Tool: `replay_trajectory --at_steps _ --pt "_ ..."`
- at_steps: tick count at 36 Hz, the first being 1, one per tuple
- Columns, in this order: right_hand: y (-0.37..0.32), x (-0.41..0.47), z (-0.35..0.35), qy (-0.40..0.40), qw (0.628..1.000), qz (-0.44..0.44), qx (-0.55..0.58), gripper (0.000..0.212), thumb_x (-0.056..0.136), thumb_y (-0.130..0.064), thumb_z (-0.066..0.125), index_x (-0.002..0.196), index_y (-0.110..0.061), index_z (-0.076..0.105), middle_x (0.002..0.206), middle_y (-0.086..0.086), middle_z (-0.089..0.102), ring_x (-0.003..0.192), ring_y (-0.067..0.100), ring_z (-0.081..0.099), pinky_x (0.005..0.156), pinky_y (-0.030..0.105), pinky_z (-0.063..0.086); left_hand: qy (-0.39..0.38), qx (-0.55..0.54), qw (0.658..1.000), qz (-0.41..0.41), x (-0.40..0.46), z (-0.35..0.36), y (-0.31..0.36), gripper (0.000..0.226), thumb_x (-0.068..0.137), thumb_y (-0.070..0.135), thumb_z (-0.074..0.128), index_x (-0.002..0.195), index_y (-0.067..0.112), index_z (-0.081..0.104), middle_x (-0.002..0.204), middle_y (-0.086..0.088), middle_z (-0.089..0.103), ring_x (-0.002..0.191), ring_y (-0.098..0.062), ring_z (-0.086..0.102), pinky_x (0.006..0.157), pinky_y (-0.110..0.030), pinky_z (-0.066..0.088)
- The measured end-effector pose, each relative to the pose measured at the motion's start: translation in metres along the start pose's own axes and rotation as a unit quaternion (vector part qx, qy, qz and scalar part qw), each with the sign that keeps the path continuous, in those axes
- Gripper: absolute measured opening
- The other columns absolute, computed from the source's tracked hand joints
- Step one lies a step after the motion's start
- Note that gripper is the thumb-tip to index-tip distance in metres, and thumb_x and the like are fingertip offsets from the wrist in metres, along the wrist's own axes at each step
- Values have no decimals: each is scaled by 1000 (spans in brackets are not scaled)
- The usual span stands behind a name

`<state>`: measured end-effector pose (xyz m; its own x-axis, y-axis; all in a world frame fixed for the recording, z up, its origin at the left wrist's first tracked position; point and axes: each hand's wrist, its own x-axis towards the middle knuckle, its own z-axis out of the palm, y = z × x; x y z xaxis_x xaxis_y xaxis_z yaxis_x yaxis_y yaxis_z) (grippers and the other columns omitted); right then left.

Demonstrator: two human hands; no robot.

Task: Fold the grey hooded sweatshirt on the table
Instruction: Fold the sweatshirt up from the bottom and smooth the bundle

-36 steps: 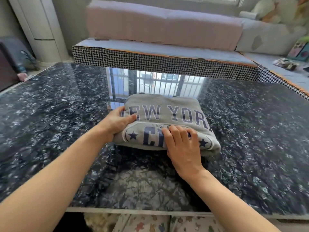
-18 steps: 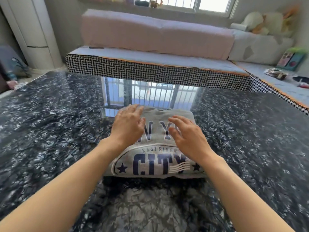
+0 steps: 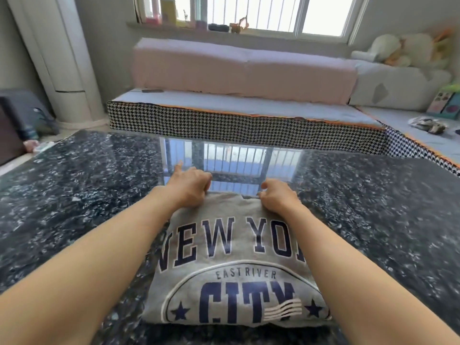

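The grey hooded sweatshirt (image 3: 231, 260) lies folded into a compact rectangle on the dark marbled table (image 3: 87, 195), its navy "NEW YORK CITY" print facing up. Both my hands are at its far edge. My left hand (image 3: 190, 188) has its fingers curled over the far left corner, with the index finger pointing away. My right hand (image 3: 276, 197) has its fingers curled down over the far right corner. The fingertips are hidden behind the knuckles, so the hold on the cloth shows only in part.
The glossy table reflects the window at its far middle. Beyond it runs a low houndstooth-edged bench (image 3: 249, 128) with a pink cushion (image 3: 244, 68). A white column (image 3: 57, 58) stands at the left, and soft toys (image 3: 403, 51) sit at the right.
My hands have slid from the near and middle parts of the folded sweatshirt to its far edge and curled there. The view has moved closer to the sweatshirt.
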<state>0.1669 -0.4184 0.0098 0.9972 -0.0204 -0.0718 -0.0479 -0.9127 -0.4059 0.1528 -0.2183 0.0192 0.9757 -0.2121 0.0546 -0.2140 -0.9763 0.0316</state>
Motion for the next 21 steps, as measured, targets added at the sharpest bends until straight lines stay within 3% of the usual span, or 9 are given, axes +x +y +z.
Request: replay_trajectory --at_steps 3,5,8,11,14,16,19,21 --pt "1 8 4 26 997 -5 73 33 88 -11 52 120 -14 58 126 10 58 118 28 52 105 40 37 45 69 996 21 -1 -2 0 14 89 10 42 96 15 52 93 -1 61 99 -21 55 115 -50 14" --pt "3 9 3 62 985 -12 160 33 86 -2 48 116 -10 61 119 12 62 110 26 57 98 32 43 84 62 994 13 -2 -3 -2 14 89 10 42 97 14 52 88 -2 62 88 -22 59 110 -47 27" --pt "6 6 -7 99 930 -10 353 36 84 8 43 115 0 60 97 14 65 81 21 61 73 25 48 136 -36 990 -8 -5 -7 -3 11 92 14 47 99 11 55 87 -6 66 79 -24 59 92 -38 43" --pt "5 -2 -20 79 869 -23 487 40 83 15 40 117 1 56 84 7 60 68 14 58 65 19 52 152 -168 974 -18 -13 -18 3 13 92 14 52 103 8 56 80 -3 59 75 -20 55 68 -28 40" --pt "2 -17 -34 60 845 -82 525 49 80 21 38 121 -2 51 79 5 57 69 14 57 57 12 49 129 -279 951 -30 -22 -31 13 12 91 10 53 101 6 57 71 -1 56 62 -17 54 55 -31 46" --pt "0 -30 -41 53 833 -123 538 54 80 22 39 123 -10 47 77 4 58 73 13 59 64 14 50 77 -370 924 -55 -29 -36 19 10 91 4 50 98 3 58 74 -8 58 53 -16 53 44 -27 51" --pt "0 -55 -43 67 852 -176 488 54 82 21 41 113 -23 49 71 -3 62 76 15 60 71 18 50 2 -426 900 -94 -45 -34 27 11 92 2 49 97 1 58 79 -16 59 46 -17 54 38 -21 49" --pt "5 -72 -40 66 877 -205 429 54 84 20 41 108 -27 51 69 -4 65 72 25 58 69 32 50 -31 -421 901 -103 -56 -27 30 11 92 3 48 100 3 56 78 -16 60 42 -16 55 39 -25 51"
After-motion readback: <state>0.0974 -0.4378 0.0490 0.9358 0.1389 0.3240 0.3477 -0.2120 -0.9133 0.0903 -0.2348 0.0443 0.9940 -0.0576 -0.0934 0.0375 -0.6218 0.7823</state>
